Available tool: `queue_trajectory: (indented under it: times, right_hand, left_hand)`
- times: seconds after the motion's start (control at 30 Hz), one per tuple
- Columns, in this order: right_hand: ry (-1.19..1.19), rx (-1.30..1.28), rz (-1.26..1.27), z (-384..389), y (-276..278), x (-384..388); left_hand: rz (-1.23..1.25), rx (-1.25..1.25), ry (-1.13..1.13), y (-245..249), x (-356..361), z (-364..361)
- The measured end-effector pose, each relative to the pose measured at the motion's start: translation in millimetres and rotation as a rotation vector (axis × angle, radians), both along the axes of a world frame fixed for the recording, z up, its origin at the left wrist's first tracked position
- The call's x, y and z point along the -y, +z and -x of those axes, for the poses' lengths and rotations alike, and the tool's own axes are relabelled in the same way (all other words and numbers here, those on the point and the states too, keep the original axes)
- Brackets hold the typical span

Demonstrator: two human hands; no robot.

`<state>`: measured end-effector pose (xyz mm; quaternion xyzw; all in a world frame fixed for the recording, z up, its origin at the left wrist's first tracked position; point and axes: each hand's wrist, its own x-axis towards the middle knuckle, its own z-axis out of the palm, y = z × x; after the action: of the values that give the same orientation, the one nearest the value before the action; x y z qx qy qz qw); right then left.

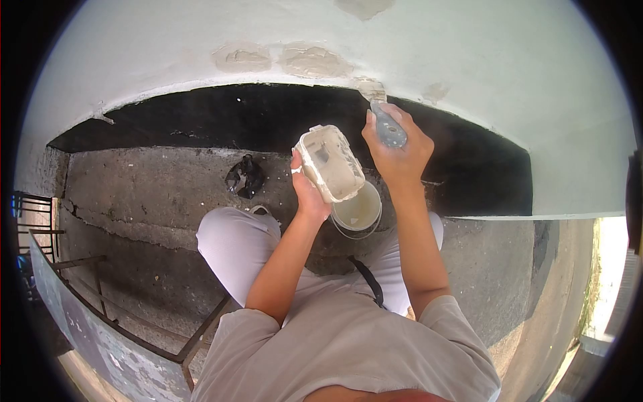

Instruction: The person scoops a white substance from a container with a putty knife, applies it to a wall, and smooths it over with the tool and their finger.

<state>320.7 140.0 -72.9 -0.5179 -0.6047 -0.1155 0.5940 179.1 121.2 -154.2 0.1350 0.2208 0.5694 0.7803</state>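
In my right hand (402,144) is a putty knife (388,127) with a grey handle. Its blade reaches the lower edge of the pale wall (167,57), just above the black band, where some putty (368,86) shows. My left hand (309,194) grips a rectangular plastic tub (348,182) by its left side and underside. The tub is tilted, its inside smeared with whitish putty. Two beige putty patches, one (242,58) and a wider one (315,60), lie on the wall left of the blade. Beneath the tub stands a white bucket (357,209), partly hidden by it.
A crumpled black plastic bag (246,177) lies on the concrete floor (151,191) to the left. Metal railing (201,328) and a peeling panel (100,321) stand at lower left. The black wall band (201,120) runs along the base. My bent knees flank the bucket.
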Motion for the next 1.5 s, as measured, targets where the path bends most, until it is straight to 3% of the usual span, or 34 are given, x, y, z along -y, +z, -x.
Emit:
queue_trajectory:
  times: [0.27, 0.37, 0.47, 0.97, 1.17, 1.5]
  right_hand:
    - [-0.019, -0.113, -0.003, 7.5, -8.0, -7.7]
    - [-0.036, 0.043, -0.081, 7.9, -8.1, -16.3]
    - [-0.029, -0.035, -0.036, 9.1, 1.6, -19.5]
    - [-0.012, 0.054, -0.125, 7.9, -9.3, -23.2]
    - [0.011, 0.019, 0.034, 18.8, -5.4, -2.4]
    - [-0.027, -0.005, 0.016, 23.4, 2.9, -17.1]
  left_hand:
    - [0.041, 0.002, 0.0, 0.6, 2.1, -0.3]
    - [0.041, 0.002, 0.007, -5.6, 0.9, -1.4]
    - [0.025, 0.006, -0.018, -6.0, 3.0, -0.7]
    - [0.037, -0.024, 0.02, -11.6, 3.9, -1.0]
    - [0.045, -0.026, 0.039, -7.8, 3.3, -2.0]
    - [0.075, 0.007, 0.013, -3.7, 4.4, -2.4]
